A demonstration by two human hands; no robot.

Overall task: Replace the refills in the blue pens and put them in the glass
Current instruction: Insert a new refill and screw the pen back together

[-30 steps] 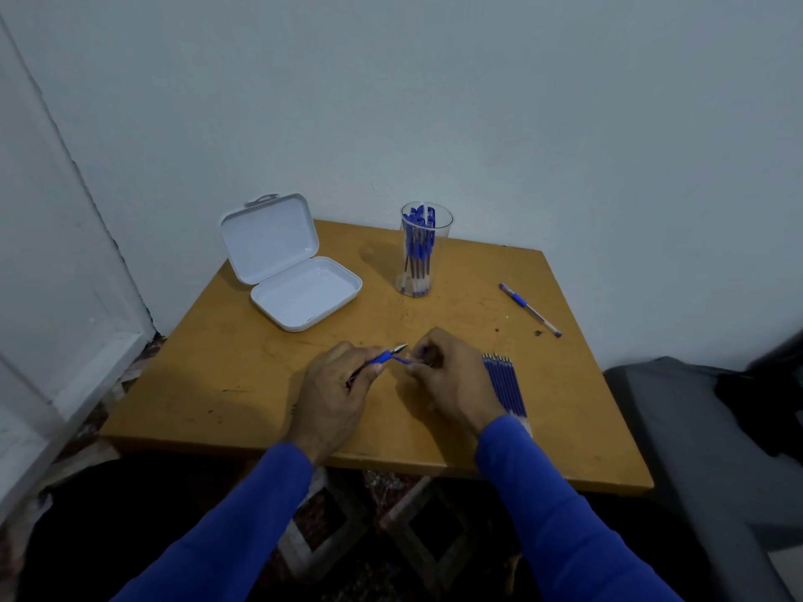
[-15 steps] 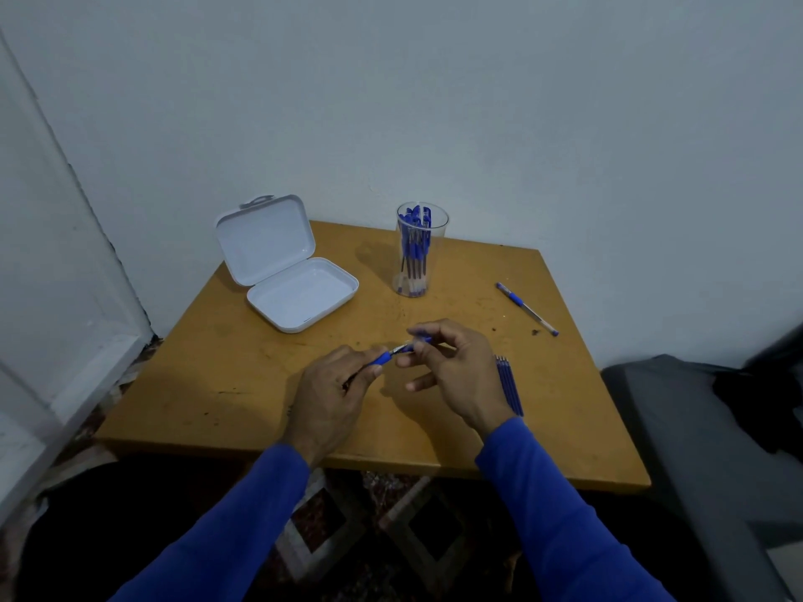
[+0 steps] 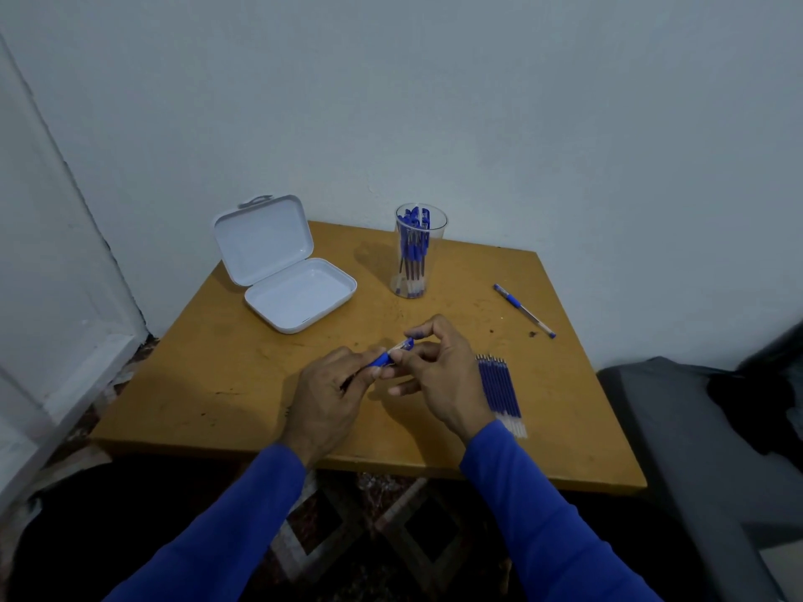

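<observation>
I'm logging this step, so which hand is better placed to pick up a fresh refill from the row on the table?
Right. The right hand is just beside the refills, while the left hand grips the pen farther away.

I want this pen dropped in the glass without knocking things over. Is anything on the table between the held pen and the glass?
Nothing visible. The pen sits between the left hand and right hand, and the table up to the glass is bare. The white case lies off to the left.

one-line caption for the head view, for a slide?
Both hands, left and right, work a blue pen over the table, refills beside.
</observation>
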